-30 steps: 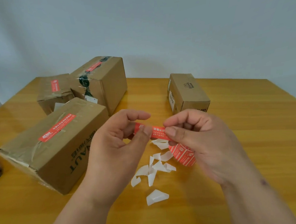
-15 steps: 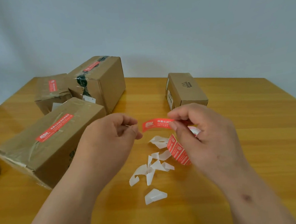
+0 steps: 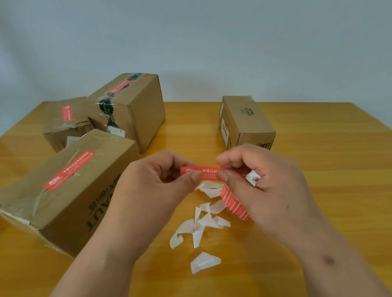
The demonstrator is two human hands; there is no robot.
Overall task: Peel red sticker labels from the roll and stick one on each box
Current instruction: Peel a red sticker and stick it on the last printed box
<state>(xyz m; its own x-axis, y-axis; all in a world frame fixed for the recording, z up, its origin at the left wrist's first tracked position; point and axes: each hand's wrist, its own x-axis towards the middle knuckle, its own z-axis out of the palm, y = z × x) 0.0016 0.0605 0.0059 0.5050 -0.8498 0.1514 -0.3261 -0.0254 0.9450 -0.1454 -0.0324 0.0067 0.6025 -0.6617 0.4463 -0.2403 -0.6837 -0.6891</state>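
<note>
Near the left edge of the tabletop (image 3: 332, 185) a large cardboard box (image 3: 61, 192) is set, a red sticker (image 3: 68, 170) stuck along its top. Behind it, toward the far left corner, a small box (image 3: 65, 125) and a taller taped box (image 3: 129, 111) are seen side by side, each marked with a red label on top. Over the middle of the tabletop the left hand (image 3: 151, 186) is closed in a pinch — thumb and forefinger on the left end of a peeled red label (image 3: 203, 171). The label's other end is gripped by the right hand (image 3: 267, 182), in which the sticker roll (image 3: 235, 203) is also held, a strip of it hanging down. White backing scraps (image 3: 202, 222) are scattered beneath the hands, toward the near edge. At the far right an unlabelled box (image 3: 244, 121) is placed — well apart from the other three.
</note>
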